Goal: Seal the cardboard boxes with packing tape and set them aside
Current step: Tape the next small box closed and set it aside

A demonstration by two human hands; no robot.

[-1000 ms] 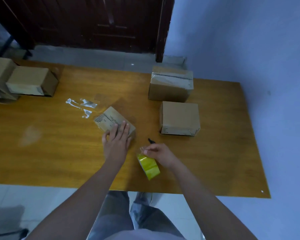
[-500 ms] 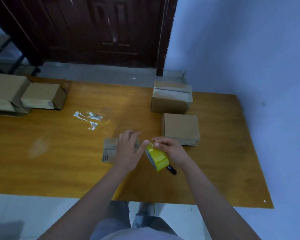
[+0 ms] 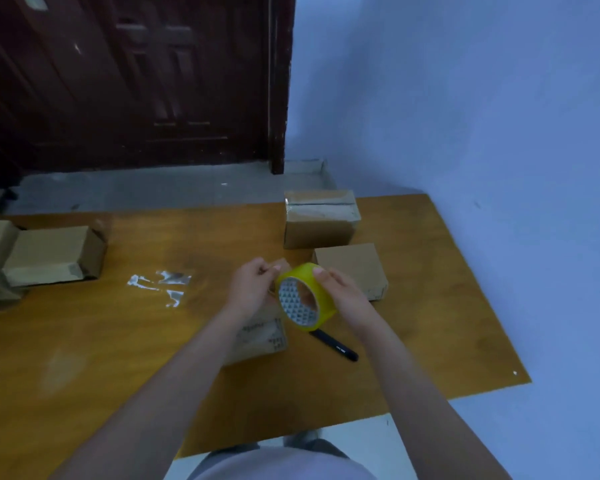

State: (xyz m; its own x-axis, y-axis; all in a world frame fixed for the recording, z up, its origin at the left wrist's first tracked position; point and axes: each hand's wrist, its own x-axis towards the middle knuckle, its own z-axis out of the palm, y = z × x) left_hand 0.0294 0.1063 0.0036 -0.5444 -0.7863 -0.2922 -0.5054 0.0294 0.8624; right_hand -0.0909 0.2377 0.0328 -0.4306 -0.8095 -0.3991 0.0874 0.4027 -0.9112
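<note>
Both forearms reach out over the worktop (image 3: 84,341). The right hand (image 3: 340,289) grips the yellow tape roll (image 3: 307,296) on its rim, held up above the small cardboard box (image 3: 262,336). The left hand (image 3: 253,289) has fingers curled, pinching at the roll's edge. A black pen (image 3: 335,346) lies just beside the box.

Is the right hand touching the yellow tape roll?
Touching. The head view shows the right hand gripping the tape roll, fingers curled over its outer rim.
</note>
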